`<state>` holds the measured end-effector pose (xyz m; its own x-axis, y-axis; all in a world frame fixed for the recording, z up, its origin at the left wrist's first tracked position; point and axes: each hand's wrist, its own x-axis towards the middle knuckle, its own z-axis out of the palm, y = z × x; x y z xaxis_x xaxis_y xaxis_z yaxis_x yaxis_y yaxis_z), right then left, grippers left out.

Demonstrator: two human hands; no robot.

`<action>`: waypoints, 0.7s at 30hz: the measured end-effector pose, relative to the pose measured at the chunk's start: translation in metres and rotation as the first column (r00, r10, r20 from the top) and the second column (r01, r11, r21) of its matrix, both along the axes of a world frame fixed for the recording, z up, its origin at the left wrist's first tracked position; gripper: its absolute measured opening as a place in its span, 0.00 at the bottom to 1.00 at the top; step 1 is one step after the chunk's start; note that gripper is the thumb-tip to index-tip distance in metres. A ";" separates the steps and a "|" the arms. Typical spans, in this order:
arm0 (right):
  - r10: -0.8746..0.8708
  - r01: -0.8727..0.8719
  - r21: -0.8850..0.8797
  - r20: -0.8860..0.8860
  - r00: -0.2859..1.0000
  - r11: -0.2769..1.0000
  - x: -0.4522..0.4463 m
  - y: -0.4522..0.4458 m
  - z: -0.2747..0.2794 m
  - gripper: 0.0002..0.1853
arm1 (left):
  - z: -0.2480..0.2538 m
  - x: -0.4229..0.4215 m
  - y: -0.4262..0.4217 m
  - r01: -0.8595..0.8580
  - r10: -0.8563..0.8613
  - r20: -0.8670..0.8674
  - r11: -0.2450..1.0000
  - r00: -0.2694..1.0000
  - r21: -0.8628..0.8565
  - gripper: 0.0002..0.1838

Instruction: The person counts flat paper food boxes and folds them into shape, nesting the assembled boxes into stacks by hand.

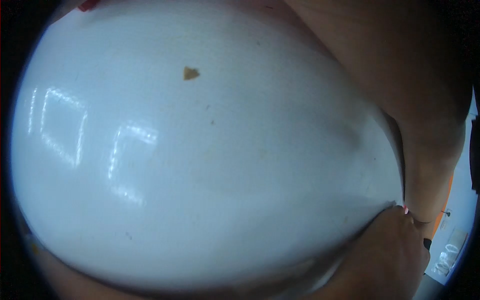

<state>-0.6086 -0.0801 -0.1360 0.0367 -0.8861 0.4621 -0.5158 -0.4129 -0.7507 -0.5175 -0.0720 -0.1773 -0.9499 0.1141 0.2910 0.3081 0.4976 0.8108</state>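
Note:
A large, glossy white surface point(225, 150) fills most of the view and narrows toward the lower right. A small brown mark point(190, 73) lies on its upper part. Along the right edge runs a bare limb point(430, 135), with a thin dark line across its lower end. Folded bare skin point(390, 250) touches the surface's narrow end at the lower right. Whether these parts belong to my left hand or my right hand is unclear, and no separate fingers can be made out. A tiny pink-red spot shows where they meet.
Part of a red object point(87, 5) shows at the top left. Beyond the limb, at the far right, are a pale panel, an orange strip and a label with white writing point(448, 255). Light reflections cross the white surface's left side.

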 end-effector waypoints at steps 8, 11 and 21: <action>-0.020 0.021 0.015 -0.014 1.000 1.000 -0.034 0.008 -0.003 0.57 | -0.080 -0.061 -0.026 -0.120 0.138 0.184 0.987 0.973 -0.106 0.15; -0.018 0.018 0.003 -0.009 1.000 1.000 -0.067 0.023 0.001 0.56 | -0.107 -0.107 -0.022 -0.154 0.194 0.250 0.973 0.949 -0.172 0.15; 0.001 -0.001 0.001 0.005 1.000 1.000 -0.102 0.037 -0.021 0.55 | -0.187 -0.171 -0.027 -0.191 0.288 0.344 0.939 0.894 -0.287 0.19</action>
